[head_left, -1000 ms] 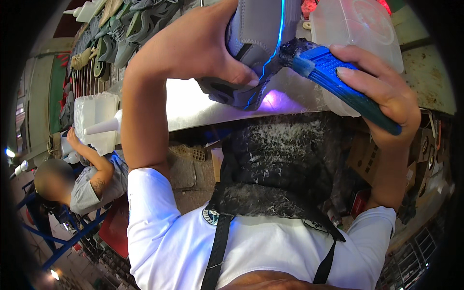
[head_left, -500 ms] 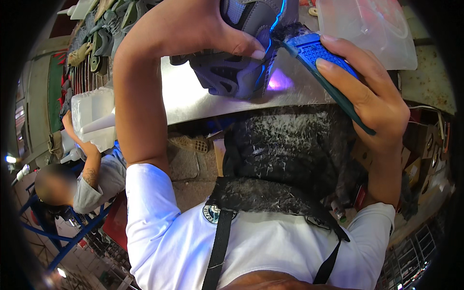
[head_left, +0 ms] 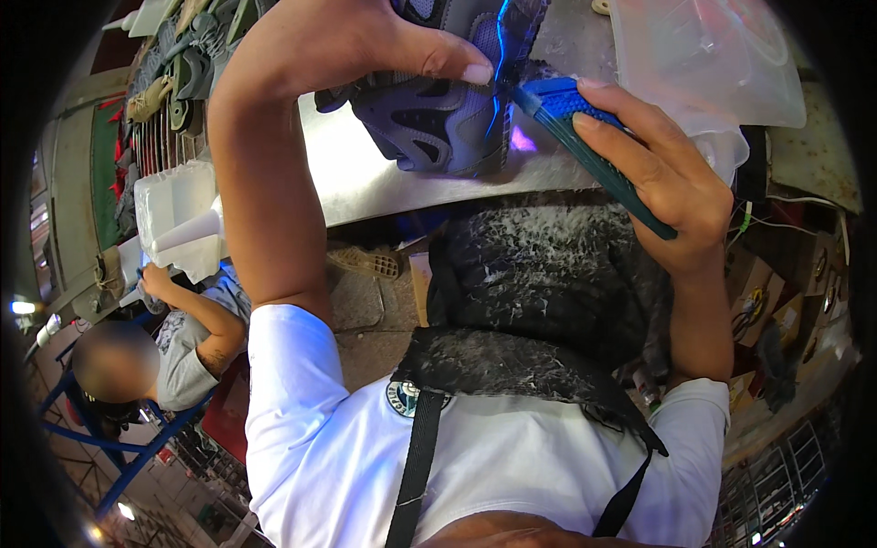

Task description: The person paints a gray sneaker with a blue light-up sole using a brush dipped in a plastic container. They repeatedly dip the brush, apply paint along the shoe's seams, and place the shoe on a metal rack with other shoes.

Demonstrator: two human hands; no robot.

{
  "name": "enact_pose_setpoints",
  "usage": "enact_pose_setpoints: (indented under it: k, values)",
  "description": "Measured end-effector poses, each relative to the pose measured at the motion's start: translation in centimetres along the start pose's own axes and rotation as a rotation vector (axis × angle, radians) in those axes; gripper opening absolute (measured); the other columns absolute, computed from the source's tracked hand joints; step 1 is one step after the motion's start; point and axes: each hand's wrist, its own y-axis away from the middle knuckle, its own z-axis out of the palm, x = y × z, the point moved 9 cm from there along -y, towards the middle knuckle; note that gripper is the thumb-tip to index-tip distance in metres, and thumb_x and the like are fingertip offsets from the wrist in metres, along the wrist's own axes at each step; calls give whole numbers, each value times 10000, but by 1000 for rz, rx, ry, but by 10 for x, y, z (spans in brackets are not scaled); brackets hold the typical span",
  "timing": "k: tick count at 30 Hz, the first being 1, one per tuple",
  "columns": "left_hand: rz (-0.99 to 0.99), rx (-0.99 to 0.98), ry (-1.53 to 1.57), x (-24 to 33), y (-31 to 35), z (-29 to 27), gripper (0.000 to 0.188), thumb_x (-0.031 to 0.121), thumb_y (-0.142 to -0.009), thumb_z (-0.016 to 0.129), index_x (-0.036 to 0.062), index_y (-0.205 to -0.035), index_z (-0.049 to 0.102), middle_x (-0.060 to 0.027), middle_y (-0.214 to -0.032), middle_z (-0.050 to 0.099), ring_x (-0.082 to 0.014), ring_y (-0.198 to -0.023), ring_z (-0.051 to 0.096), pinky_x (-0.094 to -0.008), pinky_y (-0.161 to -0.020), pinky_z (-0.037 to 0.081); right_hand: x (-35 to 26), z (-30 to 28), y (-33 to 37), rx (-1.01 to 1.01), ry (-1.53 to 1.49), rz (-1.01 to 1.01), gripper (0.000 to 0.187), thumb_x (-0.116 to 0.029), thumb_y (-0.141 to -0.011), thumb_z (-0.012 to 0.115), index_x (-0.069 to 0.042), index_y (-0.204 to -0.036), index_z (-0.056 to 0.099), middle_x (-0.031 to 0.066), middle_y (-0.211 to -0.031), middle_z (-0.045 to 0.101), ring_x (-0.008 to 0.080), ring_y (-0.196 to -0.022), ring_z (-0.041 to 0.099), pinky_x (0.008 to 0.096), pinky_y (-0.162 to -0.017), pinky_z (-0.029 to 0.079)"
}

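Observation:
My left hand (head_left: 411,50) grips a grey shoe (head_left: 425,128) with dark overlays, thumb pressed near its edge and the fingers hidden behind it. A bright blue line of light runs along the shoe's edge. In my right hand (head_left: 671,178) is a brush (head_left: 594,151) with a blue, grid-textured top and a dark teal handle, tilted down to the right. Its dark bristle end meets the shoe's lit edge beside my left thumb. Exactly where the bristles touch is hard to make out.
Under the shoe lies a shiny metal tabletop (head_left: 343,187). Translucent plastic containers stand at the upper right (head_left: 731,64) and left (head_left: 169,201). Shoes fill a rack (head_left: 178,91) at the far left, near a co-worker in a grey sleeve (head_left: 187,365). Cardboard boxes (head_left: 754,288) are at right.
My right hand and the brush have moved left, bringing the brush head against the shoe's edge. The shoe and my left hand have shifted slightly left. The co-worker's arm has lowered.

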Motion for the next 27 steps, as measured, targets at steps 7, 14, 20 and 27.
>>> enact_pose_setpoints:
  k: [7,14,20,27]
  values:
    - [146,41,-134,12,12,9,1028,361,-583,998,-59,-1375,496,-146,-1189,698,-218,-1061,670,-355,-971,534,8,2,7,-115,-78,108,345,102,-801,717,81,-1145,721,250,-1157,715,345,-1028,731,368,-871,607]
    - [204,23,-129,5,11,3,1070,412,-568,993,-65,-1382,488,-172,-1197,694,-249,-1077,676,-379,-992,533,31,4,18,260,-569,365,306,56,-948,642,183,-1223,609,273,-1054,727,299,-915,752,406,-859,627]
    - [72,121,-167,18,17,10,1023,388,-591,985,-64,-1370,500,-159,-1179,701,-235,-1062,682,-366,-977,540,34,10,14,498,-788,341,249,70,-943,651,156,-1178,639,241,-1031,742,276,-933,755,356,-869,629]
    - [59,16,-45,8,28,2,1015,243,-600,981,-61,-1423,470,-163,-1256,667,-250,-1148,659,-387,-1035,501,20,8,1,559,-749,400,278,-41,-970,595,181,-1133,630,267,-1005,718,328,-884,743,414,-815,641]
